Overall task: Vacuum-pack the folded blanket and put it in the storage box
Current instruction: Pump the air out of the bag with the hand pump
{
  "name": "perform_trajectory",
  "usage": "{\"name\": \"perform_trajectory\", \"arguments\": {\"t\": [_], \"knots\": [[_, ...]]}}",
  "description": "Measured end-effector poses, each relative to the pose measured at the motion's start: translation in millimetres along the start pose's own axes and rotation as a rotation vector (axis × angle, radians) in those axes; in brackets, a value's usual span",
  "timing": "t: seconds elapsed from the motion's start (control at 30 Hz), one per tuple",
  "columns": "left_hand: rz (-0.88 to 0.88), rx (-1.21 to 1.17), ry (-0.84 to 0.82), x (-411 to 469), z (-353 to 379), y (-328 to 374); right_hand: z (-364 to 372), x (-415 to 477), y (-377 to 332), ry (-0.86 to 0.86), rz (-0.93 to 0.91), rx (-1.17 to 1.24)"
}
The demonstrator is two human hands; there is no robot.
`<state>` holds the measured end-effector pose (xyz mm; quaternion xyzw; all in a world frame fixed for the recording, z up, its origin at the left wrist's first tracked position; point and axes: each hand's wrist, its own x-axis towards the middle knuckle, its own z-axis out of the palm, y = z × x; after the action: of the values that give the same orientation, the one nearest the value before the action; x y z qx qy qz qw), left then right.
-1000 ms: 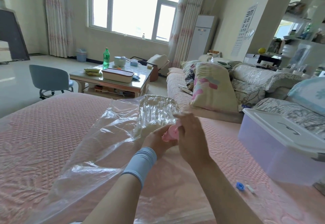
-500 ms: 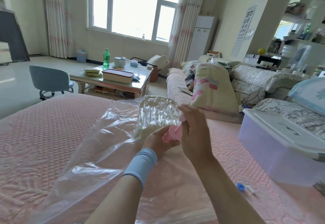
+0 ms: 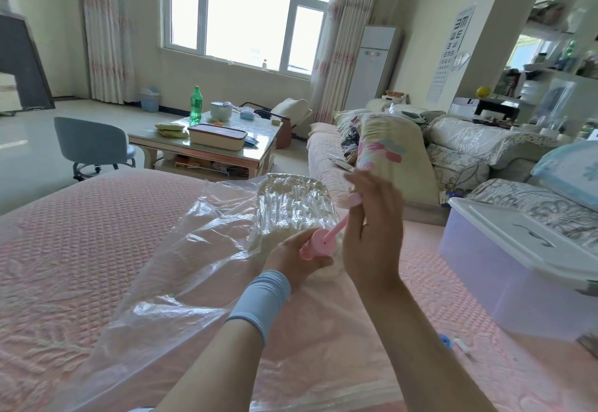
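Observation:
A clear plastic vacuum bag (image 3: pixel 200 259) lies on the pink bedspread (image 3: pixel 64 249). A cream folded blanket (image 3: pixel 291 207) sits compressed in the bag's far end. A pink hand pump (image 3: pixel 318 245) stands on the bag near the blanket. My left hand (image 3: pixel 297 261) grips the pump's body. My right hand (image 3: pixel 372 227) holds the pump's handle, and the pink rod is drawn out upward. The translucent storage box (image 3: pixel 504 275) with its white lid stands on the bed to the right.
A small blue cap (image 3: pixel 446 341) and a white clip (image 3: pixel 462 346) lie on the bedspread near the box. A floral pillow (image 3: pixel 391 159) and sofa cushions lie beyond the bed. A coffee table (image 3: pixel 207 149) and a grey chair (image 3: pixel 90 146) stand further back.
My right hand has risen and pulled the pump's handle up, so the pink rod now shows. My left hand has stayed on the pump's body.

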<state>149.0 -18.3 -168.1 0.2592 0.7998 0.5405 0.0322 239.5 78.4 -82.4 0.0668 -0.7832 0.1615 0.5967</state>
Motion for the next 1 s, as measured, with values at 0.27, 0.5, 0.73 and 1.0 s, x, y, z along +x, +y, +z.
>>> {"name": "perform_trajectory", "arguments": {"t": [0.27, 0.5, 0.73, 1.0], "knots": [[0.021, 0.023, 0.031, -3, -4, 2, 1, -6, -2, -0.37, 0.098, -0.003], [0.01, 0.028, 0.016, -1, -1, 1, -9, 19, -4, 0.056, -0.045, 0.028], [0.028, 0.101, 0.01, -6, -1, 8, 7, -26, 14, -0.642, 0.175, -0.03], [-0.003, -0.006, 0.022, 0, -1, 0, -11, 23, 0, 0.079, -0.099, 0.055]]}}
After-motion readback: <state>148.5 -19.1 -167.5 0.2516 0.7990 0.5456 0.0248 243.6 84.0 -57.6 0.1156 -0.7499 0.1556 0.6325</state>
